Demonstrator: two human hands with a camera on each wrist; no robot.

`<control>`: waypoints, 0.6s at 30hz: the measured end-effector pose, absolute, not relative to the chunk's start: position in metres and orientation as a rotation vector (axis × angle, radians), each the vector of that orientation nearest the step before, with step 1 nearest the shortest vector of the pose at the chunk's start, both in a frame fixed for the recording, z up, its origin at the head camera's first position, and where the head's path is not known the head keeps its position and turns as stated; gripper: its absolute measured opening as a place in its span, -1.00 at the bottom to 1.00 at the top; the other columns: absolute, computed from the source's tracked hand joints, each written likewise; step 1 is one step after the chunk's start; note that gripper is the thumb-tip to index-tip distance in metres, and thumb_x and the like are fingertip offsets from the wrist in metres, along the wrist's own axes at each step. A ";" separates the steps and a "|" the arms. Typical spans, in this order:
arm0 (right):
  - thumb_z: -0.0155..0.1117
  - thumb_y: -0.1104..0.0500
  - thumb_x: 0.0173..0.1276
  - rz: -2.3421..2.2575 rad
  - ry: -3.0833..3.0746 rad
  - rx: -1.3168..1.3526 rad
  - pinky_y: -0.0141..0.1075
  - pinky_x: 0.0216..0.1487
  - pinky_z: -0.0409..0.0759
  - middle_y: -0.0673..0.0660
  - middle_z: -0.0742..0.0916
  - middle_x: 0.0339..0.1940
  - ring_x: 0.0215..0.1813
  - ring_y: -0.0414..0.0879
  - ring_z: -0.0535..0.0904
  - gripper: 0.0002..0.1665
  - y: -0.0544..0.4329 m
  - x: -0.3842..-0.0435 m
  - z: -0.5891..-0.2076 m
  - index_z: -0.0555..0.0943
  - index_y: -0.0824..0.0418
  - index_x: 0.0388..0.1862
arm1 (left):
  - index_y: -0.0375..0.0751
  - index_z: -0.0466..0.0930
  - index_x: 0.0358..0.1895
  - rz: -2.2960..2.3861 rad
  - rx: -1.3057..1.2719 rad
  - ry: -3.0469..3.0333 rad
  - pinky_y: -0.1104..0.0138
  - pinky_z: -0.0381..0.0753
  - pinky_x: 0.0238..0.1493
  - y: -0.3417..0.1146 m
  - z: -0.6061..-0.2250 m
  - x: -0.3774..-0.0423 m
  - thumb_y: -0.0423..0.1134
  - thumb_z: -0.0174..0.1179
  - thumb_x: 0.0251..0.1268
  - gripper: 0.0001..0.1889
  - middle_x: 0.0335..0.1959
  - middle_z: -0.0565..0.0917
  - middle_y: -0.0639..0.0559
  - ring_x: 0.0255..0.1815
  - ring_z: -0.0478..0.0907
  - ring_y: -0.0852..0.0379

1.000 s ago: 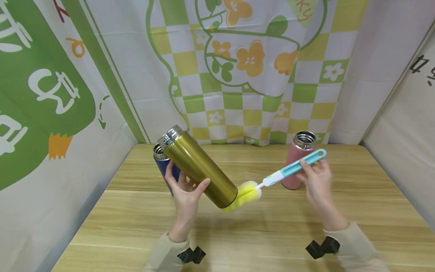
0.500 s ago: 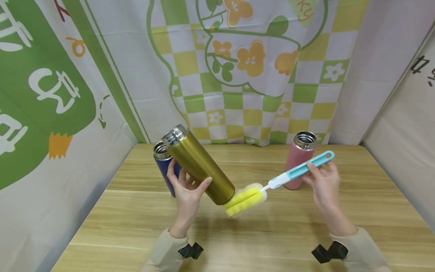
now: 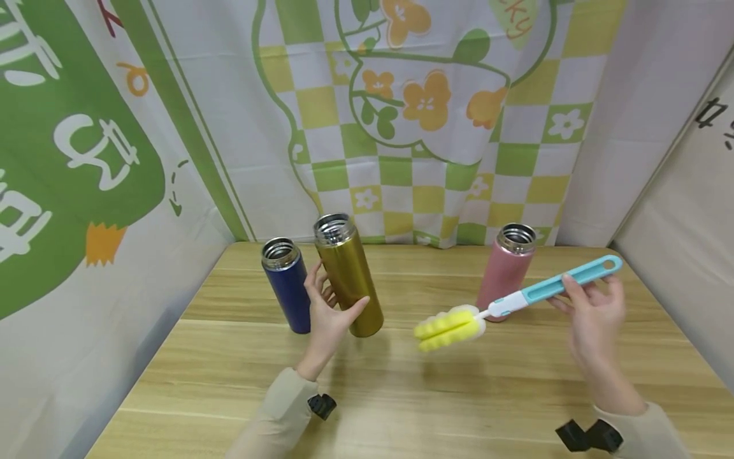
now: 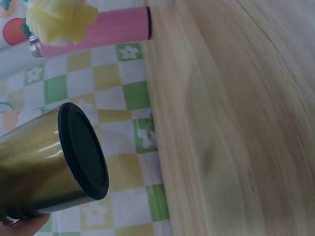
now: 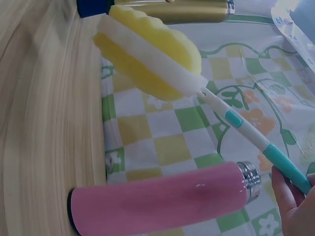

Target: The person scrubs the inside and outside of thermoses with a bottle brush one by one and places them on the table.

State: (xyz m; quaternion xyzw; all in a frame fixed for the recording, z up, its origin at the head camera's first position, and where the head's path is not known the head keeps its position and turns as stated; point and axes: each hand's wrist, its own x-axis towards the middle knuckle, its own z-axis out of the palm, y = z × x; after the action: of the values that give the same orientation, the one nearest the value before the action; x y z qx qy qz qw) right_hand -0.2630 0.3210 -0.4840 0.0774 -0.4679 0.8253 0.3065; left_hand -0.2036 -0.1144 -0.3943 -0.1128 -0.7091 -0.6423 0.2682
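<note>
Gold bottle [image 3: 355, 280], near upright, mouth up — I watch remotely as the left hand [image 3: 331, 320] grips it, base off the wooden table [image 3: 401, 408], between a blue bottle [image 3: 288, 290] and the sponge brush [image 3: 508, 305]. The right hand [image 3: 596, 319], farther from that mouth, pinches the brush's turquoise handle [image 3: 550, 289]; the brush's long axis slants down leftward, yellow head [image 3: 450, 326] pointing toward the gold one's lower body — near, not touching.

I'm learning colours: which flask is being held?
The gold thermos flask, gripped by the left hand; the blue flask and pink flask stand on the table, in neither hand.
</note>
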 end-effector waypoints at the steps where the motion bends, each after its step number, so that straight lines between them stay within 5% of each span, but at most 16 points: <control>1: 0.21 0.50 0.06 2.184 -1.236 0.203 0.05 -0.36 0.53 0.39 0.59 -0.23 -0.25 0.20 0.59 -0.37 0.316 -0.255 -0.474 0.26 0.29 0.12 | -0.24 -0.16 0.27 -1.708 -0.304 -1.940 0.27 0.49 -0.15 -0.114 -0.393 -0.204 -0.54 0.37 -0.27 0.02 0.01 0.34 -0.26 -0.15 0.45 -0.02; 9: 0.20 0.52 0.04 2.244 -1.123 0.129 -0.17 -0.43 0.58 0.24 0.62 -0.43 -0.39 0.00 0.62 -0.50 0.262 -0.188 -0.382 0.29 0.37 -0.03 | -0.26 -0.15 0.26 -1.648 -0.307 -2.097 0.06 0.45 -0.15 -0.118 -0.394 -0.217 -0.53 0.34 -0.22 -0.03 0.07 0.27 -0.37 -0.13 0.43 -0.19; 18: 0.18 0.52 0.06 2.300 -1.062 -0.001 -0.25 -0.50 0.58 0.21 0.63 -0.51 -0.51 -0.06 0.60 -0.59 0.253 -0.164 -0.353 0.34 0.34 -0.11 | -0.10 -0.15 0.29 -1.540 -0.423 -2.167 0.04 0.45 -0.17 -0.127 -0.430 -0.250 -0.43 0.38 -0.22 0.01 0.10 0.21 -0.30 -0.11 0.41 -0.21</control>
State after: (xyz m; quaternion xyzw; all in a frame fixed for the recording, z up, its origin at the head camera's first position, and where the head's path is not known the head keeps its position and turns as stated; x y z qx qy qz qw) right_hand -0.1644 0.2530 -0.3528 -0.0003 -0.3999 0.8663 0.2995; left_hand -0.2501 -0.1269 -0.4304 -0.1530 -0.7848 -0.5578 0.2227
